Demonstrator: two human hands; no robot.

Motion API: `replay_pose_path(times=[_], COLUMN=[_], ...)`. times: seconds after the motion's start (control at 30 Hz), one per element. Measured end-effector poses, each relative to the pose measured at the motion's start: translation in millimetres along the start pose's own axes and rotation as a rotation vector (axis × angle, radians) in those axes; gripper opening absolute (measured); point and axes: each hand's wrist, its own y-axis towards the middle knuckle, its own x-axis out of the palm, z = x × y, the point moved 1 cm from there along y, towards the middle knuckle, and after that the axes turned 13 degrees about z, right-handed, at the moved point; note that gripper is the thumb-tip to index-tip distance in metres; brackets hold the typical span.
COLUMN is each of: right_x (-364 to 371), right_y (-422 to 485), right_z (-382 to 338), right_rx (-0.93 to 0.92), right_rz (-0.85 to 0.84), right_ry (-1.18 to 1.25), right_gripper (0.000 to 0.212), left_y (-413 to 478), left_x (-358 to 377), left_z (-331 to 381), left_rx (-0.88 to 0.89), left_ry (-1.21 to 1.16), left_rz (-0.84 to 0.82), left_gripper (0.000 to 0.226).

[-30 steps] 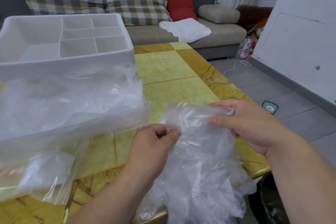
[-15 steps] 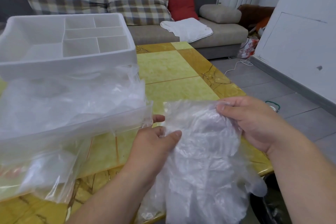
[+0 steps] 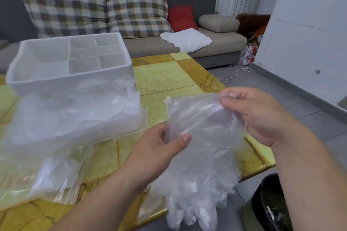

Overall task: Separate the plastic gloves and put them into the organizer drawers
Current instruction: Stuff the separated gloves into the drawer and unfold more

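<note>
Bunch of clear plastic gloves (image 3: 202, 155) up in the air over the near right corner of the desk (image 3: 165, 78), cuffs at the top, fingers hanging down past the desk's near edge. Right grip (image 3: 257, 116) clamped on the top right cuff edge, thumb and forefinger pinching the film. Left grip (image 3: 159, 148) clamped on the left side of the bunch, lower down, thumb on the front, fingers curled behind.

Left of the gloves, on the desk: white organizer (image 3: 71, 62) with open compartments on top. Beneath it, a clear drawer (image 3: 75, 127) pulled out toward the near side, with crumpled clear film piled inside. Nearer still, at the left edge, a clear plastic bag (image 3: 47, 180) lying flat with more film in it, its red lettering too blurred to read.

Far side: sofa (image 3: 221, 47) with checked cushions (image 3: 137, 15), a red cushion (image 3: 181, 17), and a folded white cloth (image 3: 185, 39) on the seat. Near right, on the floor just beside the desk corner, a dark bin (image 3: 272, 202).
</note>
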Motion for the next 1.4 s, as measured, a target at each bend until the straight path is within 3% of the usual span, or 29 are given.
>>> replay_pose_path(times=[0.13,0.3,0.43,0.53,0.83,0.9,1.0,1.07,1.17,1.3,1.4], right_x=[-2.9,-2.9,-2.1,-4.6,-3.4,-0.9,5.3,7.7,7.5,3.4,3.8], right_y=[-6.2,-14.4,-16.4,-17.7,-21.5,-21.5,-23.6,-24.3,-23.9,-24.9,-24.7], right_z=[-15.0,-33.5,-40.0,-44.9,-49.9,-50.9,-53.4,-54.7,-56.0,-54.7,-50.3], right_rx=[-0.052,-0.117,-0.161,-0.164,-0.161,-0.175,-0.184,-0.180,-0.180,-0.166,-0.152], right_rz=[-0.067,-0.021,0.017,0.051,0.039,0.025,-0.028,-0.047,-0.020,-0.034,-0.065], right_ry=[-0.032,0.026,-0.019,0.004,-0.099,-0.109,-0.116,-0.102,-0.028,-0.022,-0.090], right_gripper=[0.026,0.025,0.024,0.022,0.025,0.025,0.025,0.023,0.019,0.043,0.011], left_y=[1.5,4.1,3.9,1.5,-9.1,-10.2,-5.1,-2.8,-2.9,2.2,7.2], left_x=[1.8,-0.1,-5.7,-13.7,-20.8,-19.7,-16.7,-15.4,-15.8,-16.2,-16.4], left_z=[39.9,83.2,93.6,87.7,89.0,93.7,95.9,97.7,103.5,113.5,118.5], left_rx=[0.143,0.178,0.009,-0.085,-0.204,-0.186,-0.175,-0.163,-0.101,0.080,0.162], left_ry=[0.011,-0.038,-0.126,-0.064,-0.051,-0.032,-0.039,-0.077,-0.145,-0.147,-0.158], left_rz=[0.140,0.133,0.131,0.060,-0.141,-0.130,-0.003,0.079,0.072,0.065,0.101], left_gripper=[0.009,0.014,0.016,0.014,0.028,0.019,0.026,0.014,0.006,0.012,0.012])
